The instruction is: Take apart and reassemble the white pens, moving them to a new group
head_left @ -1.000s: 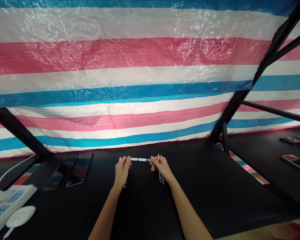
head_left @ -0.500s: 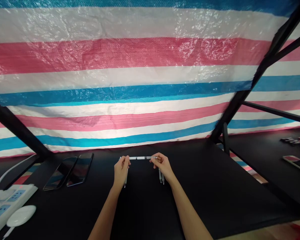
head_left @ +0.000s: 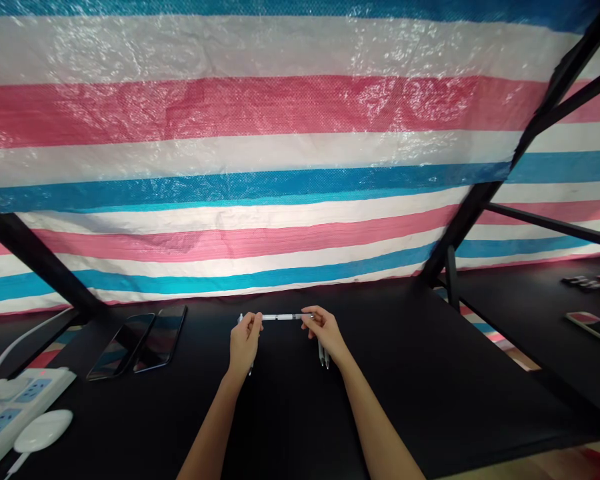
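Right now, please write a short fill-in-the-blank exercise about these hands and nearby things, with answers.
The left hand and right hand hold a slim white pen level between their ____.
Two more pens stick out below the ____ hand.
Two black smartphones lie on the black tabletop nearer the ____ hand.

Answers: fingers; right; left

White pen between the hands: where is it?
Head view, centre: the white pen is held level between the left hand and right hand, above the black table.

The head camera looks forward and down at the hands [head_left: 245, 345] [head_left: 327, 331].
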`<state>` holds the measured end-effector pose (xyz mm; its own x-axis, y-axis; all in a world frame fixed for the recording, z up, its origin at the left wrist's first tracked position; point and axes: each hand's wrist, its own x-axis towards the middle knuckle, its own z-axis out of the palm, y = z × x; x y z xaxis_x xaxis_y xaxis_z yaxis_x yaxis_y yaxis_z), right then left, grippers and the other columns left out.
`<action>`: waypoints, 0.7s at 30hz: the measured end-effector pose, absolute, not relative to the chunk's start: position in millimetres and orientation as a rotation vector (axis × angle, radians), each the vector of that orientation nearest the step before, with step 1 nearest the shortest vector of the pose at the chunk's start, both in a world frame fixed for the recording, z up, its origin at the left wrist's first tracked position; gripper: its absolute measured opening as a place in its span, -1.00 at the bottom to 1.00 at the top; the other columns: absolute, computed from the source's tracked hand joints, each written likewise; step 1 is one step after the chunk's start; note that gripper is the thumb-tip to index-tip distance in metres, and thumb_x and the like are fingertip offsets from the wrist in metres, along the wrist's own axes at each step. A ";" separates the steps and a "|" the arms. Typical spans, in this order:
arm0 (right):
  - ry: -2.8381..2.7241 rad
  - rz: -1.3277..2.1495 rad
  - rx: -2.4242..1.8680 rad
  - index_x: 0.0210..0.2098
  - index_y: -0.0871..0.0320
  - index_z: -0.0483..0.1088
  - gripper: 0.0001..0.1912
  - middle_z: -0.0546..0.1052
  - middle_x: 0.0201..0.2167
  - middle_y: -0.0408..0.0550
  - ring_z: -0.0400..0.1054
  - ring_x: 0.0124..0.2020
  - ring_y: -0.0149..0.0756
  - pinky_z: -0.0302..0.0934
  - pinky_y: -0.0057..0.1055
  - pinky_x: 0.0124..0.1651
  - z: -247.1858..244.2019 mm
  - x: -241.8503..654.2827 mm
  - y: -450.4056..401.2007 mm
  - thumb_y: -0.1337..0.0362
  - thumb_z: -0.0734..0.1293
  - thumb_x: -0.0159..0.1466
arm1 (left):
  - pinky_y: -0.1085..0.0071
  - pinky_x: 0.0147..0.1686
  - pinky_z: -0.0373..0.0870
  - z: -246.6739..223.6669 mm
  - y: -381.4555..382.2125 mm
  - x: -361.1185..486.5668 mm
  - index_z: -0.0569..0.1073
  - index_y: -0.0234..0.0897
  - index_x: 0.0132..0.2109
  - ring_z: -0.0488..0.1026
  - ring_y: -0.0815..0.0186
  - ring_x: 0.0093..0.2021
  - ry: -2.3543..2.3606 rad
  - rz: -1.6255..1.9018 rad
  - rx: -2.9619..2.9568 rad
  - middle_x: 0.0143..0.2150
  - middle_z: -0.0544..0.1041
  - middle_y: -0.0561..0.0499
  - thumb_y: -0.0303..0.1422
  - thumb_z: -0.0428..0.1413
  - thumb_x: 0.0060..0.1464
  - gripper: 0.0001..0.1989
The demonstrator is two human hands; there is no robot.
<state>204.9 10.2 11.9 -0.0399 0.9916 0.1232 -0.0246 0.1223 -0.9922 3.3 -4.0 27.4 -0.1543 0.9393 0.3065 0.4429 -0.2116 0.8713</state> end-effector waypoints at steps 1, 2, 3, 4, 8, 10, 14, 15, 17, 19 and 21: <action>-1.271 1.153 -1.068 -0.24 0.16 0.40 -0.57 0.45 -0.58 -0.17 0.21 -0.68 -0.46 0.16 -0.47 -0.58 12.0 204.9 10.0 0.00 0.40 0.01 | 0.49 -0.54 0.11 27.6 -4.1 3.3 0.28 -0.23 -0.54 0.20 0.40 -0.61 1.568 1.353 1.628 -0.66 0.22 0.14 -0.05 -0.07 0.11 -0.59; -1.271 1.143 -1.057 -0.21 0.15 0.39 -0.57 0.45 -0.56 -0.18 0.21 -0.68 -0.46 0.17 -0.46 -0.57 12.3 204.9 9.6 0.04 0.42 0.00 | 0.49 -0.55 0.11 27.6 -4.1 3.2 0.28 -0.23 -0.54 0.20 0.40 -0.62 1.568 1.359 1.622 -0.66 0.22 0.14 -0.05 -0.07 0.11 -0.59; -1.277 1.133 -1.050 -0.20 0.14 0.39 -0.57 0.45 -0.55 -0.19 0.21 -0.67 -0.47 0.18 -0.46 -0.56 12.6 204.8 9.4 0.07 0.43 -0.01 | 0.49 -0.56 0.11 27.6 -4.1 3.2 0.28 -0.23 -0.54 0.19 0.40 -0.62 1.567 1.363 1.617 -0.67 0.22 0.14 -0.04 -0.07 0.10 -0.59; -1.284 1.125 -1.048 -0.22 0.14 0.39 -0.59 0.45 -0.54 -0.18 0.20 -0.67 -0.48 0.18 -0.45 -0.55 12.9 204.6 9.1 0.08 0.42 0.00 | 0.48 -0.56 0.11 27.6 -4.1 3.1 0.28 -0.23 -0.55 0.20 0.40 -0.62 1.568 1.366 1.614 -0.67 0.22 0.14 -0.04 -0.07 0.10 -0.59; -1.312 1.109 -1.056 -0.29 0.15 0.40 -0.67 0.46 -0.53 -0.15 0.21 -0.66 -0.47 0.15 -0.47 -0.57 12.5 204.0 8.8 0.08 0.39 0.03 | 0.49 -0.55 0.13 27.3 -3.9 2.6 0.28 -0.23 -0.55 0.21 0.40 -0.61 1.582 1.365 1.605 -0.66 0.24 0.13 -0.06 -0.07 0.11 -0.59; -1.335 1.085 -1.072 -0.31 0.15 0.41 -0.69 0.46 -0.55 -0.16 0.21 -0.66 -0.46 0.14 -0.47 -0.56 11.8 203.5 8.5 0.08 0.39 0.04 | 0.49 -0.55 0.14 27.6 -3.7 2.4 0.28 -0.23 -0.56 0.21 0.40 -0.61 1.581 1.373 1.581 -0.65 0.25 0.12 -0.06 -0.07 0.10 -0.59; -1.406 1.025 -1.116 -0.44 0.15 0.43 -0.71 0.46 -0.59 -0.13 0.22 -0.66 -0.43 0.12 -0.47 -0.55 13.3 202.5 6.8 0.03 0.35 0.10 | 0.49 -0.54 0.17 28.7 -2.9 2.3 0.28 -0.24 -0.56 0.24 0.40 -0.59 1.572 1.392 1.531 -0.63 0.28 0.11 -0.05 -0.06 0.09 -0.59; -1.417 1.015 -1.123 -0.50 0.16 0.42 -0.67 0.46 -0.61 -0.12 0.23 -0.66 -0.42 0.11 -0.47 -0.55 14.1 202.4 6.3 0.00 0.32 0.12 | 0.49 -0.53 0.18 28.8 -2.7 2.3 0.28 -0.24 -0.56 0.24 0.40 -0.59 1.567 1.388 1.535 -0.63 0.28 0.11 -0.05 -0.06 0.09 -0.59; -1.421 1.001 -1.140 -0.62 0.16 0.37 -0.55 0.42 -0.67 -0.11 0.24 -0.67 -0.41 0.11 -0.46 -0.55 15.1 202.5 5.8 -0.07 0.26 0.16 | 0.49 -0.53 0.18 28.7 -2.6 2.4 0.29 -0.24 -0.56 0.24 0.40 -0.60 1.550 1.370 1.561 -0.65 0.26 0.12 -0.06 -0.06 0.10 -0.59; -1.410 0.987 -1.181 -0.71 0.15 0.32 -0.44 0.35 -0.76 -0.12 0.22 -0.70 -0.41 0.10 -0.46 -0.56 14.8 203.1 5.9 -0.14 0.20 0.18 | 0.49 -0.53 0.19 28.3 -2.7 2.6 0.30 -0.24 -0.56 0.24 0.40 -0.60 1.526 1.360 1.595 -0.66 0.25 0.12 -0.06 -0.06 0.10 -0.58; -1.399 0.978 -1.234 -0.77 0.15 0.26 -0.37 0.28 -0.83 -0.14 0.18 -0.74 -0.42 0.09 -0.46 -0.57 13.3 203.8 6.5 -0.18 0.15 0.20 | 0.49 -0.53 0.19 27.8 -2.9 2.9 0.31 -0.24 -0.55 0.25 0.40 -0.61 1.496 1.361 1.621 -0.66 0.25 0.13 -0.05 -0.06 0.10 -0.59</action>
<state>203.8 6.5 13.3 0.0083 0.9869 0.1610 0.1882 0.1566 -0.9696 2.9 -2.9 27.8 -0.1275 0.9432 0.3068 0.3943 -0.2356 0.8883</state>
